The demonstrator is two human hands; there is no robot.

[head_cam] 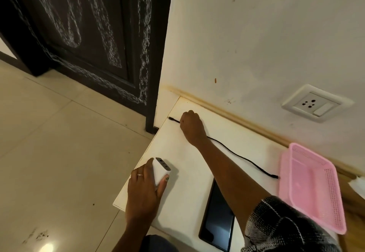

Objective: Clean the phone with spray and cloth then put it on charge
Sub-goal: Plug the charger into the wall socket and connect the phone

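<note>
left hand (142, 182): we gripped the white charger brick (161, 170) on the table (177, 153)
right hand (192, 125): we'd pinched the black cable (237, 155) near its plug
phone (217, 222): lay flat, screen up

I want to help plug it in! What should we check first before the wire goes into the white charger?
1. Charger held by the left hand: ok.
2. Wire gripped near its end by the right hand: ok.
3. Charger ports facing up and free: ok.
4. Wire's other end lying loose by the pink basket, not in the phone: not ok.
5. Wall socket free: ok.
6. Socket switch off: cannot tell.
</note>
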